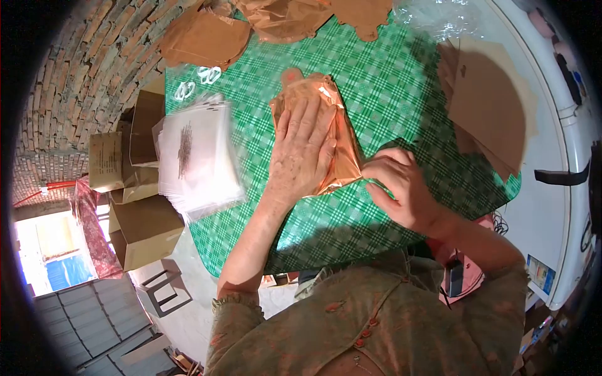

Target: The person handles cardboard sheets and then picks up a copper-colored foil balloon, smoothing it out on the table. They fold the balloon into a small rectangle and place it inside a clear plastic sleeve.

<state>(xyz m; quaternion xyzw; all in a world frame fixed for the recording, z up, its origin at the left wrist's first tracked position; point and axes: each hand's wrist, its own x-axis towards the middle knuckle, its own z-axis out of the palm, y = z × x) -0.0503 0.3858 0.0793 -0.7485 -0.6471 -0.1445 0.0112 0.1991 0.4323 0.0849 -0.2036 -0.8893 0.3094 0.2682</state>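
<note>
A flat, folded copper-coloured foil balloon [342,153] lies on the green checked tablecloth in front of me, with a rounded tab at its far end. My left hand [300,147] rests flat on top of it, fingers stretched forward and covering much of its left part. At the balloon's near right corner, my right hand [398,185] has its fingers curled, with the fingertips pinching the foil edge. Left of my left forearm is a stack of clear plastic bags [204,153] with dark print.
More copper foil pieces [207,41] lie along the far edge. White looped bands [209,75] sit beyond the bags. Brown paper-like sheets [489,106] spread at the right, with clear plastic [439,19] behind them. Open cardboard boxes [144,229] stand off the table's left edge.
</note>
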